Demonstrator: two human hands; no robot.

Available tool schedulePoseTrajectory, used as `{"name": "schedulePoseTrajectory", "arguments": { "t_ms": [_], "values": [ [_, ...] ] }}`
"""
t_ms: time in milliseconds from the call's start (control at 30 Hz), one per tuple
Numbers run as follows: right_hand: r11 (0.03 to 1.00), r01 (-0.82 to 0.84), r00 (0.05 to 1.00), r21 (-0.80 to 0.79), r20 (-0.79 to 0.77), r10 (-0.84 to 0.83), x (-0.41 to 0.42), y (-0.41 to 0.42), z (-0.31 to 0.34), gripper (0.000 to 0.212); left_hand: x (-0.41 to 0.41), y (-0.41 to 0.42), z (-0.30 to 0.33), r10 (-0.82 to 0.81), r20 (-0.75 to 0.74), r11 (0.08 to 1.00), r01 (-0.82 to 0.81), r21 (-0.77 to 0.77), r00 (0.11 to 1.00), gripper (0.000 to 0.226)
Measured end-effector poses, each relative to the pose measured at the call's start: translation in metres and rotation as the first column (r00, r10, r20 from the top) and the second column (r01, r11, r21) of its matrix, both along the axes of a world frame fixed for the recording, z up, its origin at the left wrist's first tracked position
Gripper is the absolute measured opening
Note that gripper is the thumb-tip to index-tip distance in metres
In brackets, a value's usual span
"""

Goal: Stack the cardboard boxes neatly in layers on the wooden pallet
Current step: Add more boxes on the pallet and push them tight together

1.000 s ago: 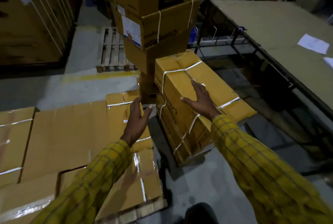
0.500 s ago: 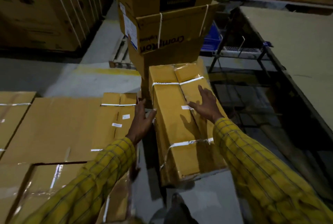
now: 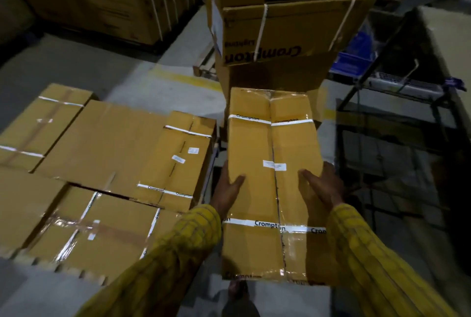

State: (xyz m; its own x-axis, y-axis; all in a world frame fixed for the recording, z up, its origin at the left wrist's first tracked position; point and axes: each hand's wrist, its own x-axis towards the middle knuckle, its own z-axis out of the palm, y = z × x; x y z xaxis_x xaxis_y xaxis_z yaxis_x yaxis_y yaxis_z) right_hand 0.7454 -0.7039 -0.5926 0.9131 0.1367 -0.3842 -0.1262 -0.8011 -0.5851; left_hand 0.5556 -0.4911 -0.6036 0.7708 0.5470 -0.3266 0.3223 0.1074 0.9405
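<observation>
Since prev frame both hands shift out to long sides of strapped box (image 3: 270, 184); box now square-on, lengthwise away from person. L hand (image 3: 228, 189) grips its L edge, thumb on top. R hand (image 3: 322, 186) grips R edge, thumb on top, fingers over the side. Box sits in front of tall box stack (image 3: 285, 31), far end touching it; layer of boxes (image 3: 107, 163) lies L of held box, narrow gap between. Metal rack (image 3: 407, 82) to R

Single head view; looks forward and down (steeply), close over box (image 3: 272, 184) held in both hands.
</observation>
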Motion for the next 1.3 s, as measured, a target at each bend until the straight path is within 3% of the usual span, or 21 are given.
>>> {"name": "schedulePoseTrajectory", "arguments": {
  "t_ms": [367, 667, 867, 1100, 1300],
  "values": [
    [0.975, -0.223, 0.970, -0.009, 0.097, 0.223, -0.061, 0.096, 0.069, 0.072, -0.092, 0.048, 0.005, 0.240, 0.057, 0.943, -0.219, -0.251, 0.969, 0.061],
    [0.928, -0.367, 0.928, 0.069, 0.094, 0.360, -0.160, 0.262, 0.079, 0.066, -0.209, 0.179, 0.023, 0.390, 0.088, 0.909, -0.369, -0.193, 0.916, 0.070],
    [0.878, -0.429, 0.899, 0.213, 0.012, 0.437, -0.248, 0.393, 0.047, 0.063, -0.313, 0.262, 0.009, 0.513, 0.079, 0.858, -0.510, -0.058, 0.855, 0.079],
    [0.765, -0.613, 0.774, 0.197, -0.048, 0.632, -0.322, 0.500, -0.007, 0.029, -0.391, 0.279, -0.054, 0.711, 0.041, 0.701, -0.712, 0.024, 0.702, 0.089],
    [0.610, -0.777, 0.597, 0.152, -0.129, 0.792, -0.333, 0.544, -0.074, 0.041, -0.406, 0.253, -0.119, 0.810, -0.057, 0.582, -0.811, -0.051, 0.584, 0.099]
  ]
}}
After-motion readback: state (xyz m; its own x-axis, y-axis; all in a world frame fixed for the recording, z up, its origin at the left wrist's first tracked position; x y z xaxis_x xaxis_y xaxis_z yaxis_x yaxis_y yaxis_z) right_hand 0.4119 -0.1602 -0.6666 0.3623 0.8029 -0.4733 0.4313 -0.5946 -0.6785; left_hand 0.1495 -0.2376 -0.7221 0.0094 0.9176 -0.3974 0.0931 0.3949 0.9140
